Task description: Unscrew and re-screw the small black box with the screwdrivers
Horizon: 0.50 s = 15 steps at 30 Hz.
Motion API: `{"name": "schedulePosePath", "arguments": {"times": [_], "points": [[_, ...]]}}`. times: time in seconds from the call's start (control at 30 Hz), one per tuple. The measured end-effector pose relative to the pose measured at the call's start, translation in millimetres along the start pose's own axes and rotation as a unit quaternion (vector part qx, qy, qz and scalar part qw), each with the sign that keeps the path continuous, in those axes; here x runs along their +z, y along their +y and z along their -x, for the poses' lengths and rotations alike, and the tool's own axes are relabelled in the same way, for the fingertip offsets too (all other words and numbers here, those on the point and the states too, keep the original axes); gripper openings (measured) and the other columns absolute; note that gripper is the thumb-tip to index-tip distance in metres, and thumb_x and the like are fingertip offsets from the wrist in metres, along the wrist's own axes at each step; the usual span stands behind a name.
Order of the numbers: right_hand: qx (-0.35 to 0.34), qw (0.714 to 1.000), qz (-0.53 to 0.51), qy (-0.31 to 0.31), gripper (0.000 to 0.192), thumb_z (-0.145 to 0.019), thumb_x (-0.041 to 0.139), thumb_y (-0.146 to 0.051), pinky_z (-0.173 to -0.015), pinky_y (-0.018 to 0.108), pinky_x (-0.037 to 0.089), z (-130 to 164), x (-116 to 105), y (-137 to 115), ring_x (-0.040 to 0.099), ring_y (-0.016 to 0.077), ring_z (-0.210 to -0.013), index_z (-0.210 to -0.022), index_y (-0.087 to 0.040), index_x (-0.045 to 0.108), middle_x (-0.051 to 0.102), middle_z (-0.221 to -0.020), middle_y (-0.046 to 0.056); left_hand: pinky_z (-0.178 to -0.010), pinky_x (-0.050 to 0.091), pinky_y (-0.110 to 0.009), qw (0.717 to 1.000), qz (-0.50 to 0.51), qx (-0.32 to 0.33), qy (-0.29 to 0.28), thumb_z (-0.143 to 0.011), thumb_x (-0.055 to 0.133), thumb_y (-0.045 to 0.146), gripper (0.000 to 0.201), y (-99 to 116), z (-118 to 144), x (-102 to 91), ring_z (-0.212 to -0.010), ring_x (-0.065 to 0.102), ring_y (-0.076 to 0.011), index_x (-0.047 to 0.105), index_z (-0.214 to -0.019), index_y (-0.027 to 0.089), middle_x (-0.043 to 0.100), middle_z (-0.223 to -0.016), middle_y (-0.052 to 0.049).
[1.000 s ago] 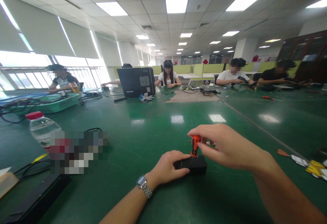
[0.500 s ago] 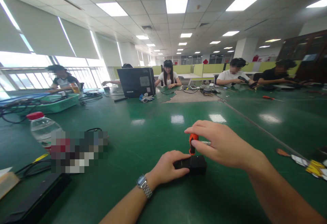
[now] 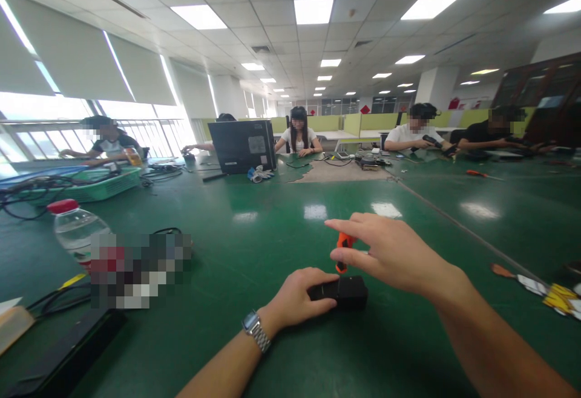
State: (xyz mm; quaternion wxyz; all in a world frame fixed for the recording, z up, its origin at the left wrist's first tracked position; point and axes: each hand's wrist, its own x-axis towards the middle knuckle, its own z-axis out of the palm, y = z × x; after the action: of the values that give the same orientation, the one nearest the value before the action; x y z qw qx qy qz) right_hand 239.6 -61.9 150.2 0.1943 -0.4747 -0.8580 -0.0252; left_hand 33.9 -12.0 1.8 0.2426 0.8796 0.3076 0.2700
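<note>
A small black box-shaped device (image 3: 353,293) lies on the green table, with my left hand (image 3: 299,298) wrapped around its left end. Above its top stands an upright screwdriver (image 3: 342,257) with an orange and black handle. My right hand (image 3: 385,253) is at this handle from the right, thumb in front of it and the index finger stretched out past it. The screwdriver's tip is hard to make out near the device's top. Part of the handle is hidden by the thumb.
At left stand a red-capped water bottle (image 3: 79,231) and a long black case (image 3: 68,352). Farther off are a green basket (image 3: 109,185) with cables, a black computer tower (image 3: 242,147), gloves (image 3: 260,173) and another screwdriver (image 3: 477,173). Several people sit around the table.
My right hand has shifted slightly left around the screwdriver handle, its index finger straighter and the thumb farther across. My left hand and the black device have stayed put.
</note>
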Motion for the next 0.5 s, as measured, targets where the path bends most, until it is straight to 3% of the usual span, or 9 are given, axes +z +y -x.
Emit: {"name": "schedulePosePath", "arguments": {"times": [0.1,0.2,0.37,0.5], "points": [[0.021,1.000,0.010,-0.007,0.037,-0.093,0.038,-0.041,-0.072,0.031,0.045,-1.6,0.5,0.4,0.065,0.0223,-0.091,-0.121,-0.029,0.060,0.071,-0.104,0.003,-0.082,0.047,-0.028,1.000,-0.005,-0.006,-0.001,-0.079,0.068,0.034,0.041,-0.2,0.2,0.3,-0.089,0.061,-0.0207,0.062,-0.118,0.023,0.068,-0.102,-0.004],[0.025,0.999,0.012,-0.024,0.037,-0.091,0.042,-0.033,-0.072,0.031,0.044,-0.7,0.4,2.5,0.065,0.0226,-0.090,-0.123,-0.027,0.058,0.071,-0.104,0.004,-0.082,0.047,-0.028,1.000,-0.006,-0.008,-0.006,-0.079,0.068,0.035,0.042,-0.7,0.2,0.4,-0.089,0.062,-0.0206,0.062,-0.119,0.023,0.068,-0.102,-0.005],[0.009,1.000,0.006,-0.024,0.050,-0.087,0.047,-0.049,-0.076,0.033,0.044,-0.2,1.7,2.0,0.062,0.0260,-0.100,-0.132,-0.028,0.050,0.067,-0.116,0.006,-0.084,0.047,-0.029,1.000,0.000,-0.007,-0.006,-0.079,0.069,0.034,0.043,-1.5,0.3,0.2,-0.091,0.061,-0.0208,0.061,-0.119,0.023,0.068,-0.105,-0.004],[0.054,0.998,0.036,-0.027,0.038,-0.091,0.039,-0.046,-0.064,0.029,0.039,-2.1,1.8,0.1,0.065,0.0231,-0.080,-0.118,-0.029,0.060,0.072,-0.092,0.005,-0.082,0.047,-0.028,1.000,-0.008,-0.011,-0.004,-0.078,0.069,0.035,0.042,-1.2,0.2,0.6,-0.090,0.061,-0.0204,0.062,-0.119,0.023,0.068,-0.103,-0.004]]}}
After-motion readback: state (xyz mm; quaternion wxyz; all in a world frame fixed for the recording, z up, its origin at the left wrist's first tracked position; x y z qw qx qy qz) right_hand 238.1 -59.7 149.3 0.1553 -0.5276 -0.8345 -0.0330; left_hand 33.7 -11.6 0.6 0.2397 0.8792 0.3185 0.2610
